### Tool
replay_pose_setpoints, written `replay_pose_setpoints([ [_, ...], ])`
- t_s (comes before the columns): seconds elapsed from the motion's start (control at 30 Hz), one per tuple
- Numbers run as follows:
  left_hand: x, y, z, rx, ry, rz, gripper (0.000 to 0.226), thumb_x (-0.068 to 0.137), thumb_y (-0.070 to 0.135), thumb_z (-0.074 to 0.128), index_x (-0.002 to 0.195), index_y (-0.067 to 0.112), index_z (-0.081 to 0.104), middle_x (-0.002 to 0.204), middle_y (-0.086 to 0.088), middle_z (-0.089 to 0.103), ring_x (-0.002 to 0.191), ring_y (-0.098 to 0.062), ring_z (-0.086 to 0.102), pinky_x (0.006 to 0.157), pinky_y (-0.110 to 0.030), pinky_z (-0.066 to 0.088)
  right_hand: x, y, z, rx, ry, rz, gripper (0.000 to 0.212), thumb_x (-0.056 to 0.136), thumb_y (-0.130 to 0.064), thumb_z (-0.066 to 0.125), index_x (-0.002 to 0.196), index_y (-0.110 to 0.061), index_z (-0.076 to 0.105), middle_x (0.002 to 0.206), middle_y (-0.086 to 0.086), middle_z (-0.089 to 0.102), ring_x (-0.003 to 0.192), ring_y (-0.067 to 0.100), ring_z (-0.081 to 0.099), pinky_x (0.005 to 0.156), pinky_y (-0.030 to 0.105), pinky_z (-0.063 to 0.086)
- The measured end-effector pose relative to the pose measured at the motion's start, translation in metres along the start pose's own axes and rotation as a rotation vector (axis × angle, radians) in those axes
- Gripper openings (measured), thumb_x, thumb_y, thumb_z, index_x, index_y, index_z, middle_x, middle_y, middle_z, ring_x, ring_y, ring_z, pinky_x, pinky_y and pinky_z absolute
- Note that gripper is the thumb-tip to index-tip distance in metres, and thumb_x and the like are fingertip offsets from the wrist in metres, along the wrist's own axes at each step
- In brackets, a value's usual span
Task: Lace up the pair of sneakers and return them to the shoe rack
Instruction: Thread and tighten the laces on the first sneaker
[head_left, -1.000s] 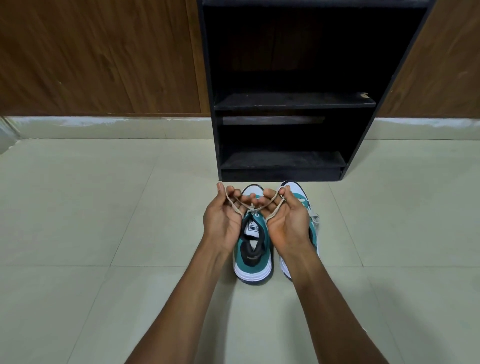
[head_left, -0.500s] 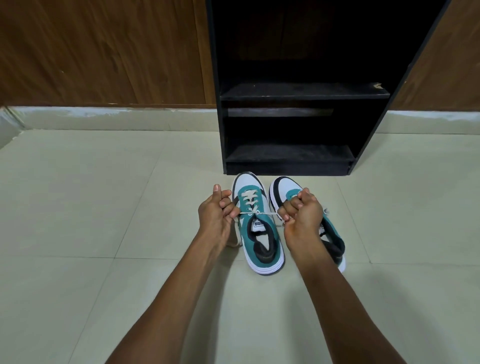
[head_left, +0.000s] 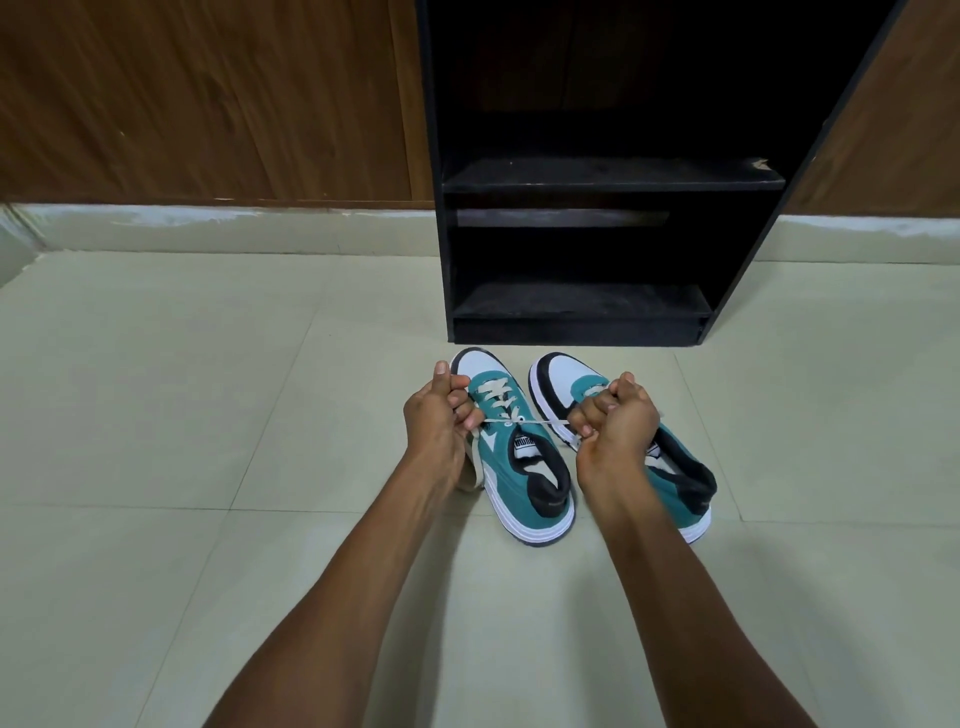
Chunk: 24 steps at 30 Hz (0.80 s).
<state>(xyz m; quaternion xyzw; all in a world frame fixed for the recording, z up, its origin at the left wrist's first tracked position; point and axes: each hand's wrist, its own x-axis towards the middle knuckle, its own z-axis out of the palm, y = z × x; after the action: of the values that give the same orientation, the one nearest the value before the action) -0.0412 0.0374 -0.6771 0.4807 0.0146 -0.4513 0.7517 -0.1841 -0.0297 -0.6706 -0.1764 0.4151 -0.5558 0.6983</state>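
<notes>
Two teal, white and black sneakers stand side by side on the floor, toes toward the rack. The left sneaker (head_left: 524, 467) has a cream lace (head_left: 540, 423) threaded up its front and pulled taut sideways above the tongue. My left hand (head_left: 441, 421) is closed on one lace end, whose loose tail hangs below the hand. My right hand (head_left: 615, 421) grips the other end, held over the right sneaker (head_left: 566, 382) and hiding its middle. The black shoe rack (head_left: 582, 312) stands just beyond the toes, its shelves bare.
Pale tiled floor (head_left: 208, 415) spreads on all sides. A wood-panelled wall (head_left: 208, 104) with a light skirting runs behind the rack.
My hands have drawn apart from a raised, close position and pulled the lace tight across the left sneaker. The view has shifted closer to the rack.
</notes>
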Motion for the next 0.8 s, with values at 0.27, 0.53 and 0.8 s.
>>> replay_pose_setpoints([
  [0.27,-0.011,0.006,0.001,0.076,-0.133,-0.043,0.044,0.100,0.029,0.057,0.061,0.010,0.053,0.052,-0.003,0.043,0.043,-0.015,0.037,0.050,-0.028,0.044,-0.011,-0.006,0.009,-0.207,-0.200,-0.091,0.029,0.106,-0.016,0.046,0.079,-0.010,0.054,0.070,0.011,0.066,0.047,0.015,0.050,0.042,0.023,0.036],
  [0.53,-0.027,0.014,0.022,0.276,-0.202,0.108,0.032,0.095,0.030,0.067,0.087,-0.001,0.064,0.061,-0.008,0.064,0.048,-0.018,0.057,0.052,-0.025,0.055,-0.016,-0.001,0.021,-0.419,-0.345,-0.038,0.023,0.097,-0.020,0.066,0.097,0.002,0.071,0.087,0.019,0.070,0.064,0.025,0.066,0.056,0.033,0.057],
  [0.8,-0.028,0.010,0.017,0.509,-0.278,0.258,0.017,0.093,0.005,0.069,0.109,0.002,0.072,0.088,-0.010,0.075,0.069,-0.012,0.072,0.066,-0.022,0.057,-0.012,-0.006,0.023,-0.679,-0.426,-0.078,0.025,0.101,-0.004,0.051,0.112,-0.008,0.074,0.076,0.019,0.070,0.066,0.029,0.067,0.064,0.040,0.060],
])
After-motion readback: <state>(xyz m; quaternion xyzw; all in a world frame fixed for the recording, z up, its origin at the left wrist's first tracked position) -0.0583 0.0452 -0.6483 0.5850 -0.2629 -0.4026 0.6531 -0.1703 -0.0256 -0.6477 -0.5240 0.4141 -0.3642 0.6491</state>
